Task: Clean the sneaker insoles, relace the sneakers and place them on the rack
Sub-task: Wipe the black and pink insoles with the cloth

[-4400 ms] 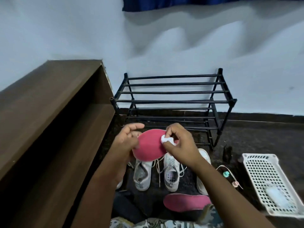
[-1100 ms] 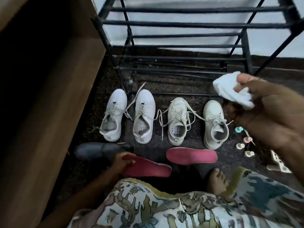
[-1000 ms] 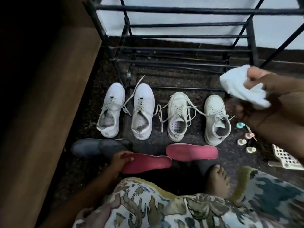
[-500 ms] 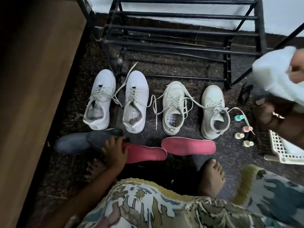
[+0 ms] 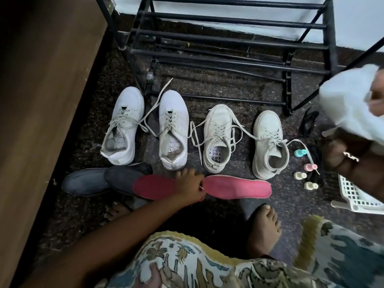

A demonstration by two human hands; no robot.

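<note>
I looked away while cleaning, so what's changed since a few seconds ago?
The pink insole being wiped has come down to the floor beside the other insole; the left hand rests on it. The right hand carried the white cloth off rightward. Sneakers and rack stayed put.

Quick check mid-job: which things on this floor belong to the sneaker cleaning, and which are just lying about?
Job: four white sneakers; pink insole held by left hand; second pink insole; grey insoles; cloth in right hand; rack.
Lying about: small bottles; basket; cabinet.

Four white sneakers (image 5: pixel 172 129) (laces (image 5: pixel 196 138) loose) between rack (image 5: pixel 228 40) and pink insoles (image 5: pixel 239 187)
</note>
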